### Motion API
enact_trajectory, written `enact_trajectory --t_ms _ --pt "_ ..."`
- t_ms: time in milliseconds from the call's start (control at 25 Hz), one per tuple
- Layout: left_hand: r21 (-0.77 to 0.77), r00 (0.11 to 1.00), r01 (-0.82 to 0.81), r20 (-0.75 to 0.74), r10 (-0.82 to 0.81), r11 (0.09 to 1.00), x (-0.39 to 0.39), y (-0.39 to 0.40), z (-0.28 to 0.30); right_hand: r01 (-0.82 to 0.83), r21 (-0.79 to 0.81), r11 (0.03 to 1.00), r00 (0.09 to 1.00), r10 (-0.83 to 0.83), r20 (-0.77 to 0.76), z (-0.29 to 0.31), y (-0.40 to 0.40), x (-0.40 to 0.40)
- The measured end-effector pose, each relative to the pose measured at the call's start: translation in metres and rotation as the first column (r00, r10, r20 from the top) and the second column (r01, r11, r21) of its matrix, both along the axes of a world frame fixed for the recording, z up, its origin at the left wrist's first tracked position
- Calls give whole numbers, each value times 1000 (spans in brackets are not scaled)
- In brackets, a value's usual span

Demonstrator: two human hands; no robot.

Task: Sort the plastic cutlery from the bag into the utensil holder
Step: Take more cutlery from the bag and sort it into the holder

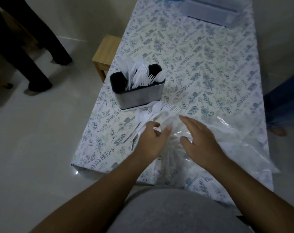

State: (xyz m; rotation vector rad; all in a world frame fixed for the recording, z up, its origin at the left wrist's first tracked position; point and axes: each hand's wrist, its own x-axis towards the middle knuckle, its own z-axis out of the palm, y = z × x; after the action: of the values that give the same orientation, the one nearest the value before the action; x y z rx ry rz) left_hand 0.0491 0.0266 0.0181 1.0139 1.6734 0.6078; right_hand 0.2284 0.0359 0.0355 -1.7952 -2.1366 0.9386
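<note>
left hand (pixel 150 140) fingers loosely curled, holding nothing | right hand (pixel 199 137) spread over plastic bag (pixel 235 140) | loose forks and spoons (pixel 153 113) at 12 o'clock of left hand, handles toward it | utensil holder (pixel 138 95) at 11 on worktop (pixel 201 64), left hand nearer

white cutlery (pixel 148 115) spills from clear bag (pixel 227 138) beside half-filled holder (pixel 139 96).

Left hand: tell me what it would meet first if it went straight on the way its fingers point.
Probably the loose cutlery spilling from the clear bag: the left hand points up and away, with spoons and forks just past its fingertips. The utensil holder stands beyond them. Depth is hard to judge from one view.
</note>
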Motion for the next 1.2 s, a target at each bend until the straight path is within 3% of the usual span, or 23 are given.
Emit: enact_trajectory --t_ms 80,200,360,440,520,600,640,720,800,960,1200 --pt "-91 991 -35 126 46 995 15 -3 -3 76 96 992 980 -93 177 1 -1 23" --pt "-87 981 -137 126 147 987 19 -4 -13 138 40 990 934 -143 328 -4 -14 47" --pt "-56 966 -170 190 178 984 24 -9 -18 99 79 992 951 -117 285 -22 -24 65" --pt "78 948 -277 185 259 958 18 -10 -18 137 129 982 959 -164 232 -26 -24 73" --pt "332 981 -113 -112 158 937 10 -12 -20 197 128 972 960 -217 178 -29 -22 80" --pt "381 838 266 -546 -17 886 7 -12 -26 162 185 969 953 -202 225 -37 -20 83" --pt "340 766 407 -632 -114 848 10 -12 -31 132 235 963 941 -196 274 -41 -20 84" --pt "258 728 537 -623 -287 803 17 -13 -38 132 314 940 914 -238 330 -38 -21 84" --pt "205 756 535 -548 -357 819 18 -16 -44 149 379 913 911 -276 307 -23 -22 78" --pt "252 851 446 -417 -320 859 16 -23 -48 104 550 829 943 -258 210 13 -24 62" --pt "252 886 381 -375 -274 889 16 -27 -53 20 609 793 956 -194 222 19 -30 54"
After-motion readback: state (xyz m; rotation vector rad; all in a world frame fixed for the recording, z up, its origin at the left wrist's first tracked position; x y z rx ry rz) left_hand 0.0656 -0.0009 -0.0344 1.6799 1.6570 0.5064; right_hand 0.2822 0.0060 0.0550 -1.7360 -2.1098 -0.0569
